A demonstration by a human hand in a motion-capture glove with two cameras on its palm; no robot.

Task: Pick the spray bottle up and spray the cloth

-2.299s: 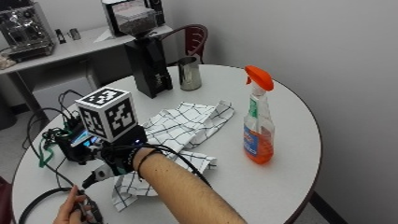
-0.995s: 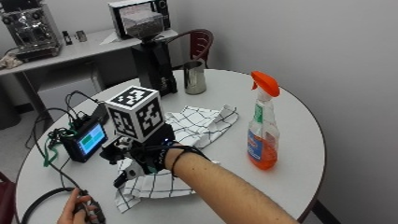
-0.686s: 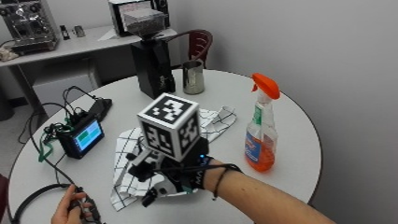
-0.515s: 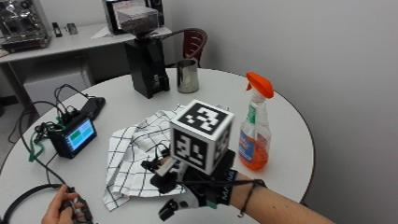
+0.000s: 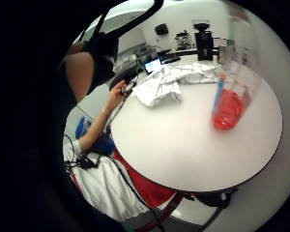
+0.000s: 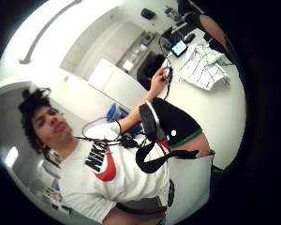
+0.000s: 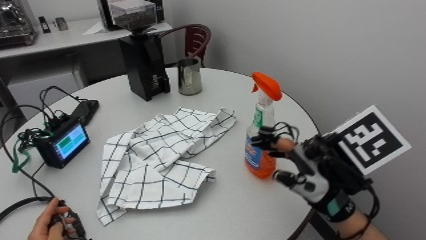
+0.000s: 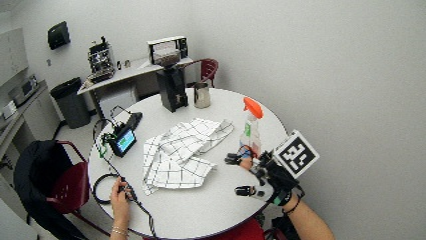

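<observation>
- Outside view: the gloved right hand (image 7: 303,167) is beside the spray bottle (image 7: 261,131), fingers spread wide around its lower body and, as far as I can judge, not yet closed on it; it holds nothing.
- The bottle stands upright on the round table (image 7: 219,210), near the edge on the person's right, with its orange trigger head on top and orange liquid in the lower part. The checked cloth (image 7: 160,155) lies crumpled just beside it, toward the middle of the table, not touching it.
- To do this step well, the hand should probably close around the narrow neck just under the trigger head rather than the wide base, so a finger can reach the trigger. The nozzle points away from the cloth, so the bottle would need turning after the lift.
- A tall, part-filled bottle may tip if pushed sideways; closing from both sides at once looks safer.
- Count: one spray bottle, one cloth, one metal cup (image 7: 190,76), one black grinder (image 7: 141,57), one small screen device (image 7: 63,141) with cables.
- The bare left hand (image 7: 50,227) holds a small black thing on a cable at the near edge.
</observation>
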